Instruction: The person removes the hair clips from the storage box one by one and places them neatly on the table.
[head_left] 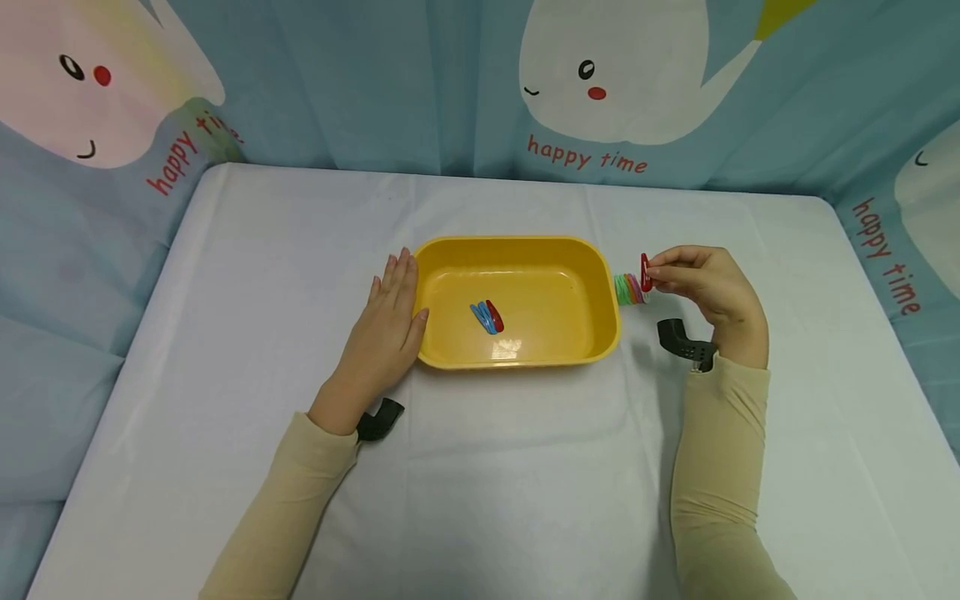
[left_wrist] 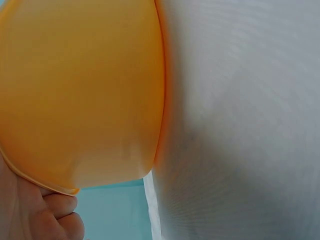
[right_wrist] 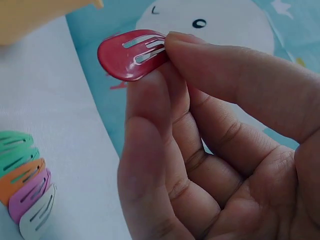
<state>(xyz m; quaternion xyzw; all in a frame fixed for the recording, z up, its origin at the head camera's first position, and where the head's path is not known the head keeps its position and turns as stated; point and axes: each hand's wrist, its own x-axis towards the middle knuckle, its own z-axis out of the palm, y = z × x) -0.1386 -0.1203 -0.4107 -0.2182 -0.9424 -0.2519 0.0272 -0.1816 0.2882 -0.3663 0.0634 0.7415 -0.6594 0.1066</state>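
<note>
My right hand pinches a red snap hair clip between thumb and fingertips, just right of the yellow tray. Below the clip, in the right wrist view, lies a row of hair clips: green ones, an orange one, a purple one and a white one. Straight fingers of my left hand rest along the tray's left rim, thumb at the near corner. Inside the tray lie blue hair clips beside a red one.
A white cloth covers the table. Blue curtains with whale prints hang behind its far edge and along the sides. Black camera mounts sit at the left wrist and the right wrist.
</note>
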